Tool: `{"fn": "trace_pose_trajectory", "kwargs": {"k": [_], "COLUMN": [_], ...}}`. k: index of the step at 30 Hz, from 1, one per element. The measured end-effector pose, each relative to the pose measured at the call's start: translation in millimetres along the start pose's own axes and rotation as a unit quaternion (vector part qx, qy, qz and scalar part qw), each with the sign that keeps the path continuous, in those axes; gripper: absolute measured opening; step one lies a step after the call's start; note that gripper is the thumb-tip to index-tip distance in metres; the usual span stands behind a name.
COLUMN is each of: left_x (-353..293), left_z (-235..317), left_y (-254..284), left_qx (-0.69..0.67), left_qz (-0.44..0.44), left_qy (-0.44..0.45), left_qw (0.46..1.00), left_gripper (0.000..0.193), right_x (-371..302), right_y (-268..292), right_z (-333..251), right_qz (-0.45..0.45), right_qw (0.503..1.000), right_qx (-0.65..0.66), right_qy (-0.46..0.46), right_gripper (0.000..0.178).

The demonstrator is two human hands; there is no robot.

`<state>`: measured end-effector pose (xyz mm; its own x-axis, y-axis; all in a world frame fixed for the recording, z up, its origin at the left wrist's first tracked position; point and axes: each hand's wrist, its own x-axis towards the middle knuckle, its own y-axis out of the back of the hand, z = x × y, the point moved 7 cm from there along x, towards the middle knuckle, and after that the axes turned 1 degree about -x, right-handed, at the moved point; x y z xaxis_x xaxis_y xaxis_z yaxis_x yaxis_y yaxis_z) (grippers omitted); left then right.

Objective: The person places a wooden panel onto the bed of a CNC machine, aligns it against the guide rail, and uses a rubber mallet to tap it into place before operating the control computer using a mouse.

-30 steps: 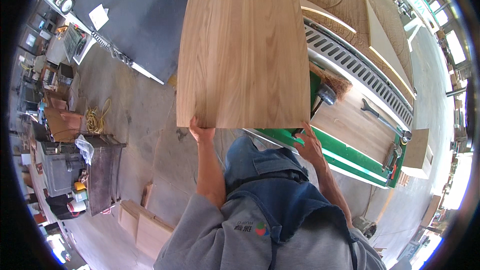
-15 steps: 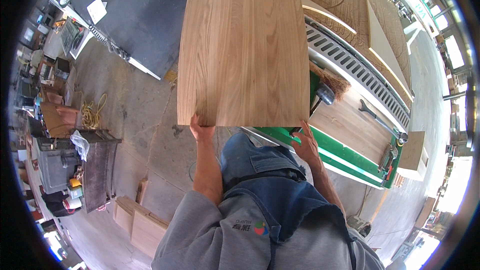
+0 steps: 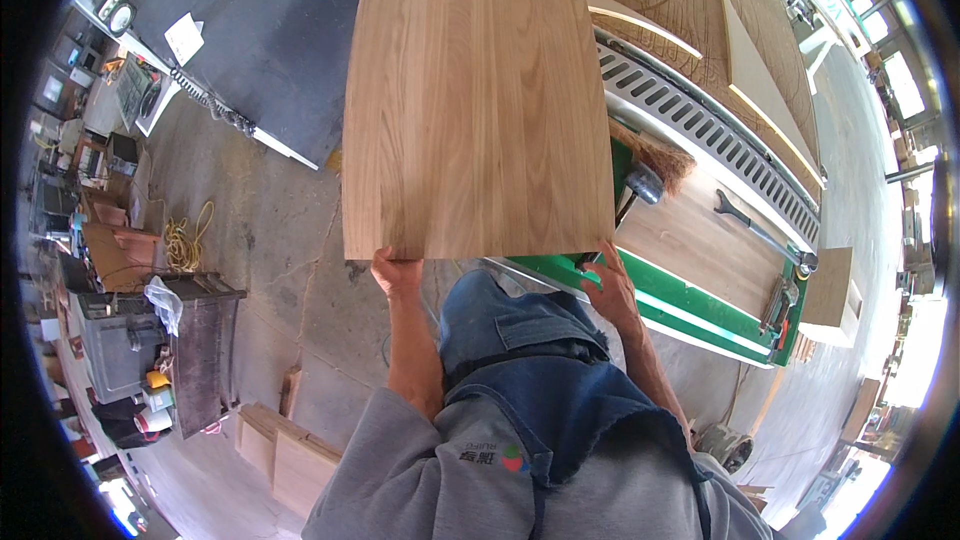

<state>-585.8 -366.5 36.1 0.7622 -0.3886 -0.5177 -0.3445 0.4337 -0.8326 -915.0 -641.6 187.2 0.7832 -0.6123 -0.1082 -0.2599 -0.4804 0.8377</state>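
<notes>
A broad wooden panel (image 3: 480,120) with lengthwise grain stretches out in front of me. My left hand (image 3: 397,273) grips its near edge close to the left corner, with the fingers hidden beneath. At the near right corner my right hand (image 3: 613,285) holds the same edge, thumb side against the wood and the other fingers bent below. Right of the panel are a brush (image 3: 655,155) with brown bristles and a hammer-like tool with a dark, rounded head (image 3: 645,183).
A green-framed machine (image 3: 690,315) with a slotted metal rail (image 3: 690,115) runs along the right. On it lie a wrench (image 3: 750,225) and a clamp-like metal tool (image 3: 780,302). A dark table (image 3: 270,30) is at far left; stacked boards (image 3: 290,455) rest on the floor at lower left.
The panel has shifted slightly to the left and toward me. My left hand has moved with it, while my right hand stays at the near right corner.
</notes>
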Motion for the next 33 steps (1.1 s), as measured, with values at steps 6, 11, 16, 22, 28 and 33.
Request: {"fn": "trace_pose_trajectory", "kwargs": {"k": [6,11,16,22,28,33], "left_x": [-17,-55,-110,-181,-222,-244], "left_z": [28,46,45,22,-9,-28], "left_y": [-42,-103,-179,-273,-316,-332], "left_qx": [0.024,0.091,0.162,0.263,0.327,0.367], "left_qz": [-0.051,-0.109,-0.149,-0.289,-0.320,-0.344], "left_qy": [-0.010,-0.054,-0.126,-0.179,-0.203,-0.226], "left_qw": [0.998,0.988,0.967,0.903,0.866,0.834], "left_gripper": [0.067,0.069,0.072,0.076,0.074,0.071], "right_x": [-1,-6,-3,8,4,4], "right_y": [6,16,19,18,16,7], "right_z": [-10,-19,-4,10,17,32], "right_qz": [-0.001,0.009,-0.053,-0.063,-0.043,-0.031], "right_qw": [0.999,0.998,0.987,0.969,0.949,0.940], "right_qx": [0.038,0.039,0.147,0.235,0.302,0.325], "right_qy": [0.011,0.045,0.026,0.050,0.074,0.101], "right_gripper": [0.031,0.033,0.035,0.039,0.043,0.045]}}
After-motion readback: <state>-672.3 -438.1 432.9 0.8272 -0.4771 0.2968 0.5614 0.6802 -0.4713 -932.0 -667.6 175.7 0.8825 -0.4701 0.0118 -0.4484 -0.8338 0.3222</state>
